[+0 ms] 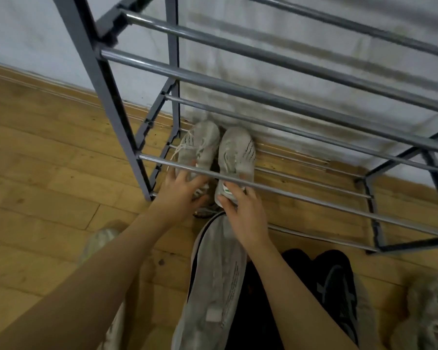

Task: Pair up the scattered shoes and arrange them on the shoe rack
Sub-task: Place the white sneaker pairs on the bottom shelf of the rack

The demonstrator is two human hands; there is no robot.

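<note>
Both hands [182, 188] [245, 210] hold grey sneakers [235, 152] under the rack's [263, 188] front rail.

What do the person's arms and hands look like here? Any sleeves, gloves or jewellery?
Both arms are bare as far up as the view shows: no sleeves are visible. The left hand and the right hand wear no gloves, and no watch, bracelet or ring can be seen on the wrists or fingers. The picture is slightly blurred, so small details such as nails cannot be made out.
</note>
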